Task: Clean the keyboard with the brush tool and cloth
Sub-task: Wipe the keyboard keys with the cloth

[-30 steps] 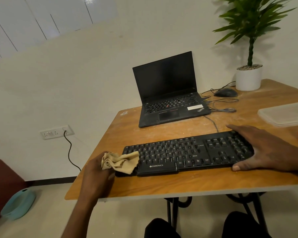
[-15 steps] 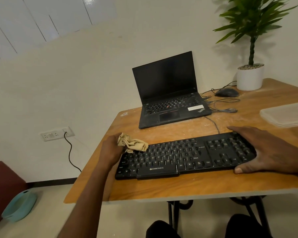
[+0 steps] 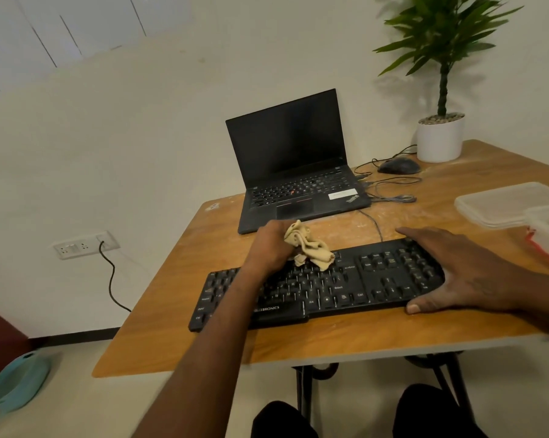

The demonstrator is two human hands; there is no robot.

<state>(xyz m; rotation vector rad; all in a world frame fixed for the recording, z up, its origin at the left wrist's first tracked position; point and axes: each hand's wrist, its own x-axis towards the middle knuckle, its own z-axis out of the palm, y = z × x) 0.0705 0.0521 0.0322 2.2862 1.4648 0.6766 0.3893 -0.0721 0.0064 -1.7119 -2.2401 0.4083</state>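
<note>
While the flat right hand [image 3: 466, 273] steadies the keyboard [image 3: 323, 286], the left hand [image 3: 270, 245] grips the cloth [image 3: 308, 246].

Along the desk's [image 3: 330, 339] near edge, a bare strip lies in front of the keyboard [image 3: 355, 289]. Toward the far edge, the open laptop [image 3: 295, 172] blocks the middle — cables [image 3: 390, 197] and a mouse [image 3: 399, 166] clutter its right. Plastic containers [image 3: 513, 203] crowd the right edge.
</note>
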